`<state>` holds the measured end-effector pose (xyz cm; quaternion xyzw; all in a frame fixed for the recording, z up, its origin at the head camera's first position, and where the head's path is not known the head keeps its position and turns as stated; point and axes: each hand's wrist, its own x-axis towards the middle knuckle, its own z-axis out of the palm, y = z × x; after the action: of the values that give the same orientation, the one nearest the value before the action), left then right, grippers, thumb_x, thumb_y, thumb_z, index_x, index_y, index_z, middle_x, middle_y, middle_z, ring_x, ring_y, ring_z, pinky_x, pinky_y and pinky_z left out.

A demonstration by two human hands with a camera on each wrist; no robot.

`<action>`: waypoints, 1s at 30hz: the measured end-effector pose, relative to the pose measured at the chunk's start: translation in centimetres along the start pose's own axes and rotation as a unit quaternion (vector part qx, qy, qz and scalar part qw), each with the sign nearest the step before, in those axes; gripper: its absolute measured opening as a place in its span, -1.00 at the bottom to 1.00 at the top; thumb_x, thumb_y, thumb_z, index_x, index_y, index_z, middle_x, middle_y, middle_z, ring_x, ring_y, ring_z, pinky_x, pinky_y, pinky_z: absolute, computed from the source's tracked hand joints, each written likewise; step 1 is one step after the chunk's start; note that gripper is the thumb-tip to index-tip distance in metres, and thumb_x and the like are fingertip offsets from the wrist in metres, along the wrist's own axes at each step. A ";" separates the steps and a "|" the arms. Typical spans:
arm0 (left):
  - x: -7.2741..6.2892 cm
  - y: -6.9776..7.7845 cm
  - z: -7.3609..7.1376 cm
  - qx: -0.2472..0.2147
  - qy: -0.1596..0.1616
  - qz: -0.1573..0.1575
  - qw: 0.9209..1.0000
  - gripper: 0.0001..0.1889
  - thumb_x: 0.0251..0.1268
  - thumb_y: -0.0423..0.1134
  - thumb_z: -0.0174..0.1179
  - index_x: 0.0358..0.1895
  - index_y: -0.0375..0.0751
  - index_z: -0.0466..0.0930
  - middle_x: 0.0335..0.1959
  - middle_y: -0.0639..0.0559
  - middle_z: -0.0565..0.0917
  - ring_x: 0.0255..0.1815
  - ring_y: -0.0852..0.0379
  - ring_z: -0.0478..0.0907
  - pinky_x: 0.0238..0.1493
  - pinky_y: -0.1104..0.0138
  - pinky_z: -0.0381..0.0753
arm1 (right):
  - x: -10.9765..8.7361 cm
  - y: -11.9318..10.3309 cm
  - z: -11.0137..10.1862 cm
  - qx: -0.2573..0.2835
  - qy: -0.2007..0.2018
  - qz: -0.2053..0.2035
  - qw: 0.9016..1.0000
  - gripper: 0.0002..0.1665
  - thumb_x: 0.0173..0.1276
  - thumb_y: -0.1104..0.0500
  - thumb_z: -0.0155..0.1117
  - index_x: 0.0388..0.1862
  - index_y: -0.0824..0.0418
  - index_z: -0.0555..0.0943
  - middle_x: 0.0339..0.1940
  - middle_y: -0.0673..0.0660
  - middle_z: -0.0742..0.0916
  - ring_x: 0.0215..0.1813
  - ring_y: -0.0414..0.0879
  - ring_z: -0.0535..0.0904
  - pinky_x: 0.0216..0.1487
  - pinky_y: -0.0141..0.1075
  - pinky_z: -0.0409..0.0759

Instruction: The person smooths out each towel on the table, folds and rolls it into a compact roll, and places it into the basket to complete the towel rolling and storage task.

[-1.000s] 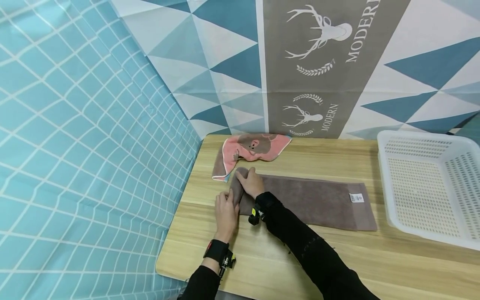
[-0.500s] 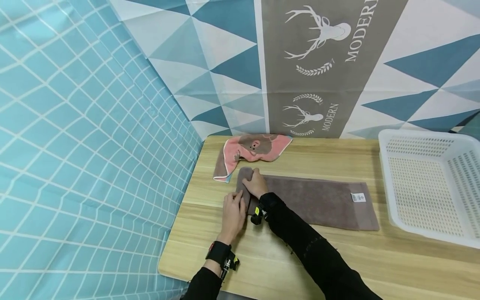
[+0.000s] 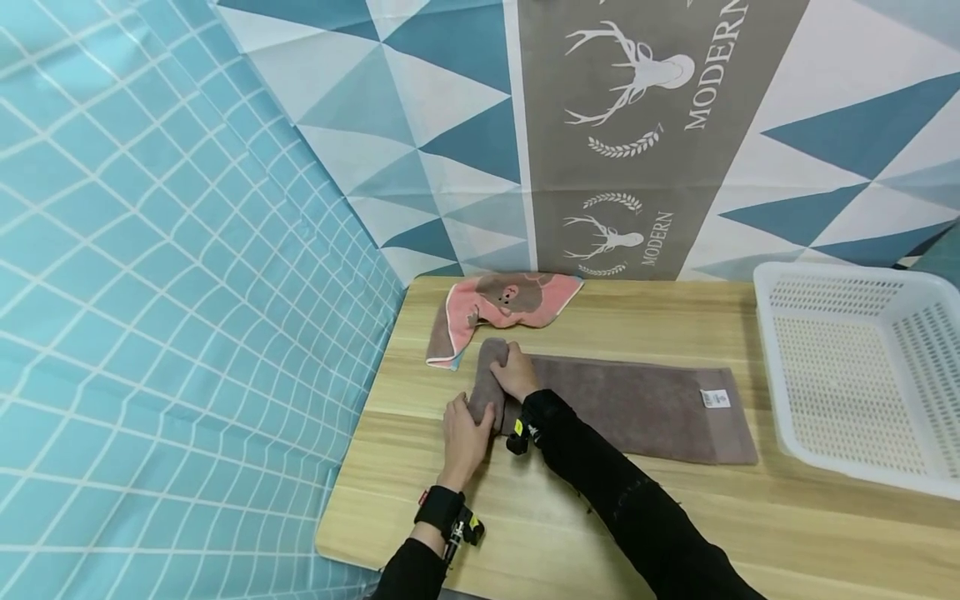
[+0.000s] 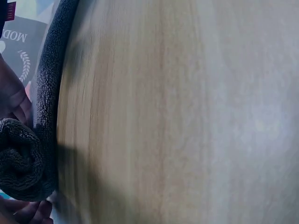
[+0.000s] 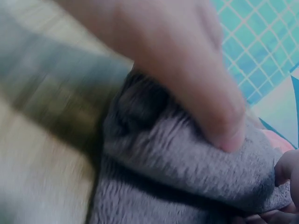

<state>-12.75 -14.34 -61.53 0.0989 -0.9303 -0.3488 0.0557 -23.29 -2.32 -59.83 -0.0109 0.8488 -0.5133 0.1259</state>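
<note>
A grey-brown towel [image 3: 622, 404] lies stretched along the table, its left end wound into a roll [image 3: 491, 375] and a white label at the other end. My left hand [image 3: 465, 433] grips the roll's near end, thumb on the right side and fingers on the left. Farther up, my right hand [image 3: 516, 372] grips the roll's far part with thumb and curled fingers. In the left wrist view the roll's spiral end [image 4: 21, 161] shows above the left fingertips [image 4: 35, 212]. The right wrist view has the left thumb [image 5: 229, 135] pressed on the pile.
Behind the roll lies a pink and brown towel [image 3: 525, 304] with an animal face, loosely folded. A white plastic basket [image 3: 772, 358] stands at the table's right. Patterned sheets [image 3: 450, 125] rise behind and at the left of the wooden table [image 3: 390, 467].
The roll has shifted slightly right along the towel, with both hands moving with it. My left hand has spread its thumb and fingers around the near end.
</note>
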 end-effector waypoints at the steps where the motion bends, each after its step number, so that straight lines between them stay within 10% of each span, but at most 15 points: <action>1: 0.0 0.1 0.0 -0.002 -0.006 -0.008 1.000 -0.32 0.45 0.08 0.10 0.33 -0.48 0.32 0.12 -0.34 0.50 0.14 -0.23 0.46 0.15 -0.02 0.47 | 0.0 0.1 0.0 -0.020 0.010 -0.010 1.000 -0.34 0.52 0.13 0.12 0.45 0.40 0.23 0.28 0.41 0.52 0.24 0.26 0.52 0.17 0.06 0.51; 10: 0.5 1.1 0.0 -0.001 -0.018 0.003 1.000 -0.45 0.40 -0.06 0.21 0.23 -0.43 0.38 0.07 -0.29 0.50 0.05 -0.17 0.50 0.07 0.03 0.52 | -0.1 -0.4 -0.3 -0.174 0.108 -0.061 0.977 -0.47 0.41 0.12 0.28 0.22 0.36 0.40 -0.14 0.28 0.63 -0.25 0.17 0.63 -0.29 -0.03 0.54; 20: 0.2 1.6 0.9 0.054 0.023 0.073 0.996 -0.48 0.27 -0.13 0.34 0.16 -0.33 0.39 -0.03 -0.26 0.50 -0.04 -0.18 0.49 0.03 0.03 0.51 | -1.7 -1.5 -0.7 -0.248 0.007 -0.025 0.968 0.12 0.27 -0.30 0.33 0.52 0.36 0.15 0.24 0.39 0.55 0.13 0.20 0.58 0.10 0.02 0.55; 26: -0.2 1.6 1.2 0.060 0.036 0.088 0.994 -0.44 0.25 -0.02 0.34 0.15 -0.31 0.40 -0.09 -0.21 0.50 -0.10 -0.12 0.45 -0.03 0.07 0.47 | -0.9 -0.8 -1.2 -0.170 -0.023 0.006 0.985 0.09 0.31 -0.09 0.39 0.57 0.32 0.02 0.27 0.42 0.52 0.18 0.26 0.55 0.12 0.06 0.54; 30: -0.8 1.6 1.3 0.012 0.022 0.059 0.998 -0.35 0.38 0.14 0.18 0.21 -0.38 0.37 -0.05 -0.25 0.49 -0.05 -0.15 0.45 0.00 0.04 0.45 | 3.4 4.6 0.2 -0.094 -0.047 -0.009 0.994 0.25 0.26 -0.11 0.44 0.63 0.20 -0.15 0.32 0.39 0.50 0.19 0.22 0.57 0.07 0.00 0.58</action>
<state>-12.48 -12.15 -61.51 0.0525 -0.9370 -0.3318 0.0954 -26.01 -0.80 -64.58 -0.0543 0.8861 -0.4316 0.1600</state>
